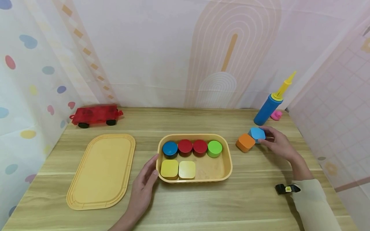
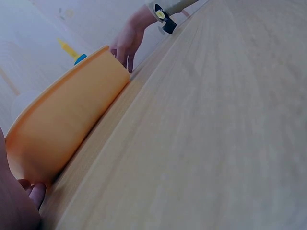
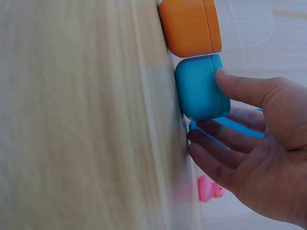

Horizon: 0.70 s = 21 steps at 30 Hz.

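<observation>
A yellow-orange bin (image 1: 194, 181) stands on the table with blue, red and green round containers and two yellow square ones inside. My left hand (image 1: 143, 184) rests against the bin's left end, thumb near the front corner; in the left wrist view its fingertips touch the bin's lower edge. At the right, my right hand (image 1: 278, 144) pinches a light-blue square container (image 3: 199, 88), thumb on its lid edge and fingers at its far side. An orange square container (image 1: 245, 143) sits beside the blue one, almost touching it. Both look to be standing on the table.
A flat yellow lid (image 1: 101, 171) lies left of the bin. Behind it stands a red toy wagon (image 1: 96, 115). At the back right are a blue-and-yellow hand pump (image 1: 268, 107) and a pink toy duck (image 1: 276, 115). Patterned cloth walls bound the table.
</observation>
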### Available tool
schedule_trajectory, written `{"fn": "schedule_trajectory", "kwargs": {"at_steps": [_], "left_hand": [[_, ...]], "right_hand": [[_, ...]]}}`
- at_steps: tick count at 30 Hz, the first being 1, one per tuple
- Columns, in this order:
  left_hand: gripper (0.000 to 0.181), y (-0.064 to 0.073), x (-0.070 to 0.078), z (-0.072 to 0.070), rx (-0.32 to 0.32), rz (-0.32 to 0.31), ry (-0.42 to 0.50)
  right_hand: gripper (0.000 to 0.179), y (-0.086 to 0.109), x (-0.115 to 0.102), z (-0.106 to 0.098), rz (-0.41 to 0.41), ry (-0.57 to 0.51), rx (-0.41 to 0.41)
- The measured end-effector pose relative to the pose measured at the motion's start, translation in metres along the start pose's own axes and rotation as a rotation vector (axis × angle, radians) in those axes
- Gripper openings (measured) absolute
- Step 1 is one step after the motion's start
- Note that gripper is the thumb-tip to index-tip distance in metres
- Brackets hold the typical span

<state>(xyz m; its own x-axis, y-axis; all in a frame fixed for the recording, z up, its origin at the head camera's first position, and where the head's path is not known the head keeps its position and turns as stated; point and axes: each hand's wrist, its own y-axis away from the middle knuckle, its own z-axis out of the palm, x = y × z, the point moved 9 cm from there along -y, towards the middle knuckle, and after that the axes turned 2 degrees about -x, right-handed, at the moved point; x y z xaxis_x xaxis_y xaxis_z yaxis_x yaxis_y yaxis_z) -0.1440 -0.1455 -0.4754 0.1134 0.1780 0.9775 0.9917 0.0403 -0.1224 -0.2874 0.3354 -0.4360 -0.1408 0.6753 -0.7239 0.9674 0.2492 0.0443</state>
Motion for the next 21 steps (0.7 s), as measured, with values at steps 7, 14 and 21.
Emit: {"fn": "schedule_trajectory", "kwargs": {"at_steps": [7, 14, 21], "left_hand": [[0.046, 0.0, 0.0, 0.0, 0.001, 0.003, 0.002], [0.046, 0.001, 0.001, 0.0, -0.001, 0.002, 0.002], [0.046, 0.0, 0.001, 0.0, -0.001, 0.0, 0.001]], "right_hand": [[0.057, 0.0, 0.002, -0.004, 0.034, 0.02, 0.024], [0.06, 0.003, 0.001, -0.007, 0.061, 0.047, 0.055], [0.059, 0.008, -0.003, -0.017, 0.062, 0.037, 0.099]]}}
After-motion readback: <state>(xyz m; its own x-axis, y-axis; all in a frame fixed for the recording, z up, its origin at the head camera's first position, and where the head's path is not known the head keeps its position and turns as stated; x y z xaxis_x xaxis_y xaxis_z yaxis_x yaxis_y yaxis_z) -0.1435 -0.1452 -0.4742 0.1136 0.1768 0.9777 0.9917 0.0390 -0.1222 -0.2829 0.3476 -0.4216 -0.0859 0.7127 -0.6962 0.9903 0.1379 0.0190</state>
